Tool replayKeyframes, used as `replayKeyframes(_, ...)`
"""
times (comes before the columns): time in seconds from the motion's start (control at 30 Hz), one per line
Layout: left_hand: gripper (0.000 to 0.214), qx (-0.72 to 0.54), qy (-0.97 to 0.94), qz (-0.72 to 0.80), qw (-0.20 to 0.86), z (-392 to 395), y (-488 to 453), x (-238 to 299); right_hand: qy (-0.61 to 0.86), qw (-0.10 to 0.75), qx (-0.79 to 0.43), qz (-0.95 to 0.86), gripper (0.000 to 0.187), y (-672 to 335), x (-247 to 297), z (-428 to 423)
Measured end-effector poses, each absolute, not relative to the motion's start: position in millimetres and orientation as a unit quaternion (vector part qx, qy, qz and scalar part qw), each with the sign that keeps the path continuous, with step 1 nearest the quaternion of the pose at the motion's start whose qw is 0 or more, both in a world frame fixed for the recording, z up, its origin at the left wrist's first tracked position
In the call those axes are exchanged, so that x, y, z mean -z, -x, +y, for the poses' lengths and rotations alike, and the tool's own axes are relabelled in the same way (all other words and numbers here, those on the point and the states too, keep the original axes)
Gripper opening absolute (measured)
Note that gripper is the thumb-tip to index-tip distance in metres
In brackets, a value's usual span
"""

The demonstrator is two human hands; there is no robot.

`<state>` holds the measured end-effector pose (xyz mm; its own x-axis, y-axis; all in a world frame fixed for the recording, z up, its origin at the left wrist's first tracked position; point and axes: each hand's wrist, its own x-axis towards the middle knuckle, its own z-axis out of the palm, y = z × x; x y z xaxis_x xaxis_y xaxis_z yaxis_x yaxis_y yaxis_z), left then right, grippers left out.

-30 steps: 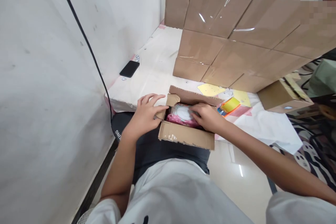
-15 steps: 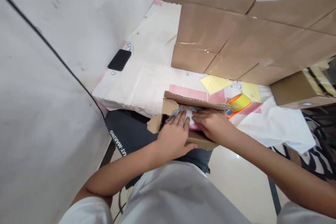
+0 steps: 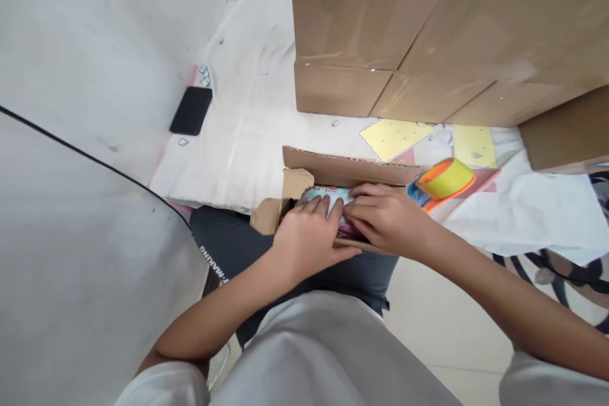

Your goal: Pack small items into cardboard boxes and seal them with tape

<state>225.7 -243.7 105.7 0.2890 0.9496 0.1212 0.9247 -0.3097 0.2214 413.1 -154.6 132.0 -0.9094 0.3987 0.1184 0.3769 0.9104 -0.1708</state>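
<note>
An open cardboard box stands at the near edge of the cloth-covered surface, its long back flap upright and its left flaps folded outward. Inside lies a soft-looking packet, pale blue and white with pink lower down, largely covered by my hands. My left hand rests on it from the left with fingers stretched out and thumb along the near wall. From the right, my right hand lays its extended fingers on the same packet; some fingertips are hidden in the box. Just right of the box is an orange tape dispenser with a yellow roll.
Large taped cartons are stacked along the back, with another box at right. A black phone lies on the white patterned cloth. A thin cable runs down the left wall.
The camera view has shifted, so the cartons and phone appear displaced. Both hands stay on the packet in the box, with their fingers slightly shifted.
</note>
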Motion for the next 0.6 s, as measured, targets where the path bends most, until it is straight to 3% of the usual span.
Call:
replayKeyframes(0.1,0.069,-0.237,-0.810,0.535,-0.030,-239.4,-216.2,-103.5,0.251,0.270,-0.039,-0.929,0.015,-432.1,-135.0,-157.7)
replayKeyframes(0.2,0.048,-0.358,-0.754,0.531,-0.146,-256.8,-198.9,-91.0,0.340,0.350,-0.035,-0.872,0.022,-453.5,-124.5,-169.2)
replayKeyframes(0.27,0.059,-0.441,-0.659,0.581,-0.183,-270.4,-180.1,-79.1,0.407,0.370,-0.078,-0.832,0.035,-462.6,-112.1,-175.3)
replayKeyframes(0.33,0.090,-0.474,-0.628,0.605,-0.123,-277.4,-157.6,-67.4,0.450,0.377,-0.179,-0.789,0.051,-465.1,-98.4,-177.2)
replayKeyframes(0.43,0.116,-0.362,-0.780,0.510,-0.008,-273.0,-129.8,-57.4,0.441,0.380,-0.372,-0.723,0.066,-459.6,-83.0,-170.5)
replayKeyframes(0.5,0.105,-0.290,-0.850,0.441,-0.012,-266.1,-123.0,-57.3,0.419,0.393,-0.443,-0.688,0.070,-453.6,-78.7,-161.8)
replayKeyframes(0.6,0.062,-0.337,-0.825,0.453,-0.006,-258.1,-134.4,-60.8,0.403,0.448,-0.459,-0.654,0.073,-445.9,-78.7,-150.0)
